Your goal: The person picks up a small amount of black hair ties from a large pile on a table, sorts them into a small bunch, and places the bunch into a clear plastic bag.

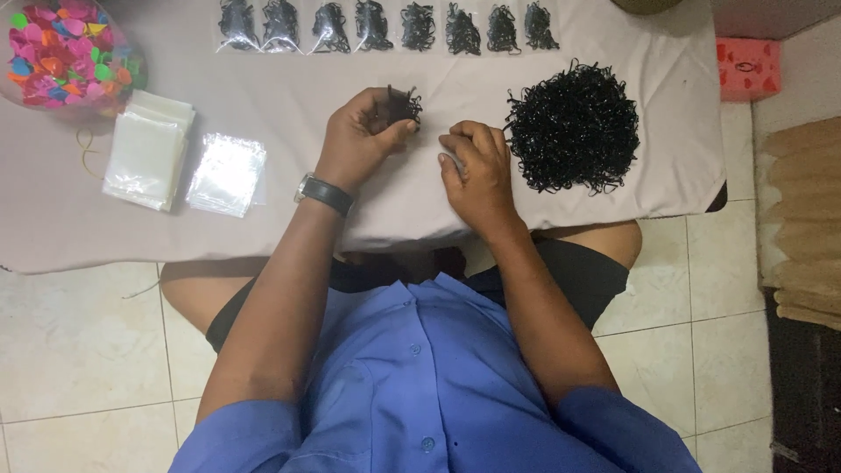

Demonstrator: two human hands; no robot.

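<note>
Tabletop (289,223), covered with a pale beige cloth. Lying on it: a row of eight small clear bags (385,26) of black elastic bands along 12 o'clock; a loose heap of black elastic bands (574,127) at 2 o'clock. Two stacks of empty clear bags (149,149) at 9 o'clock; a clear container of coloured pieces (66,52) at 10 o'clock.

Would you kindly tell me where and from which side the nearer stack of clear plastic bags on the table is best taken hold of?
Probably by its near edge, coming from the person's side. The nearer stack of clear bags lies flat on the cloth-covered table, with that edge free. A taller stack crowds its left, so a thumb-and-finger grip there would be cramped. The left hand, closest to it, holds a bunch of black bands.
</note>
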